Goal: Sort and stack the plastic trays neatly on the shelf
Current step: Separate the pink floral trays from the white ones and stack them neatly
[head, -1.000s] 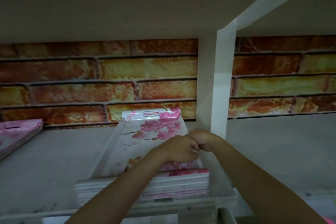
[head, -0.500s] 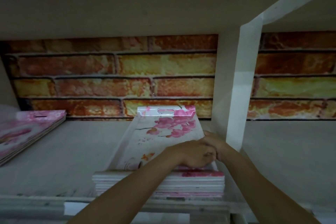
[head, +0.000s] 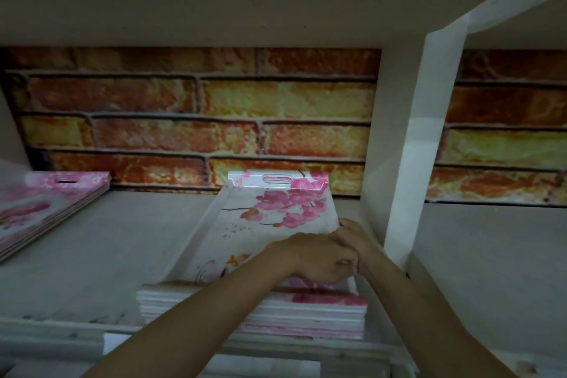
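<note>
Brick-pattern back wall [head: 190,120]: one, spanning the middle band of the frame from left to right edge, orange and yellow, behind both shelf bays.
Shelf [head: 92,255]: one pale board across the lower half; one more board runs overhead across the top of the frame.
White upright divider [head: 420,138]: one, right of centre, splitting the shelf into a left bay and a right bay; it stands just beside the right edge of the centre stack and crowds the hands.
Centre stack of trays [head: 251,310]: one stack at lower centre, in the left bay close against the divider; many thin white and pink edges show at its near end, too many and too dim to count.
Top tray [head: 270,224]: one, white with pink blossom print and a slot handle at its far end, lying lengthwise on the centre stack, reaching back to the wall.
Left stack of trays [head: 46,209]: one lower pile of pink floral trays at the left edge, well apart from the centre stack.
Arms: two, entering from the bottom edge, covering part of the stack's near end.
Left hand [head: 319,258]: fingers curled at the top tray's right rim, pinching it.
Right hand [head: 357,238]: pressed against the left hand at the same rim; its fingers are hidden, so its grasp cannot be told.
</note>
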Demonstrator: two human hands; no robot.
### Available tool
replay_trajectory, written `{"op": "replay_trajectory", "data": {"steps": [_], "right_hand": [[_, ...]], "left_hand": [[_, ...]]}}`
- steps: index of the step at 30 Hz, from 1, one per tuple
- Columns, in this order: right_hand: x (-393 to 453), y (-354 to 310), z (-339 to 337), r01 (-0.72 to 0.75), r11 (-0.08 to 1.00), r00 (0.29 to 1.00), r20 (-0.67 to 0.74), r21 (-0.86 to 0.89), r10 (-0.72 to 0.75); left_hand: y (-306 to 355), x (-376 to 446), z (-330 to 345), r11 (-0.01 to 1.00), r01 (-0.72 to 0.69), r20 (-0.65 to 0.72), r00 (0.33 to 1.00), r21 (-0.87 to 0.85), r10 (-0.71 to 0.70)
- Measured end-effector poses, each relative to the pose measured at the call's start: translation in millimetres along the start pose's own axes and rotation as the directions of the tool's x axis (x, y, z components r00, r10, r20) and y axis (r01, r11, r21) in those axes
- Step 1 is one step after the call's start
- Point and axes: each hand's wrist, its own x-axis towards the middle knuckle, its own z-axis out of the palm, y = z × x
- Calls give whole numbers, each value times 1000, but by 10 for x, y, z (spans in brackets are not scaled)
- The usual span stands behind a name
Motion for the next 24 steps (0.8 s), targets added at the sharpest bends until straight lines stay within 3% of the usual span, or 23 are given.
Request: {"op": "replay_trajectory", "data": {"steps": [7, 10, 24], "right_hand": [[1, -156, 444, -37, 996, 999, 0, -84, 38], [-11, -237, 712, -45, 998, 999, 5, -36, 45], [-67, -607, 1717, 2, 996, 999, 47, -86, 2]], "left_hand": [[-354, -257, 7, 999, 31, 28, 999, -25, -30], [-566, -435, 47, 997, 56, 35, 998, -51, -54], [-1405, -1084, 130, 991, 127, -29, 991, -43, -128]]}}
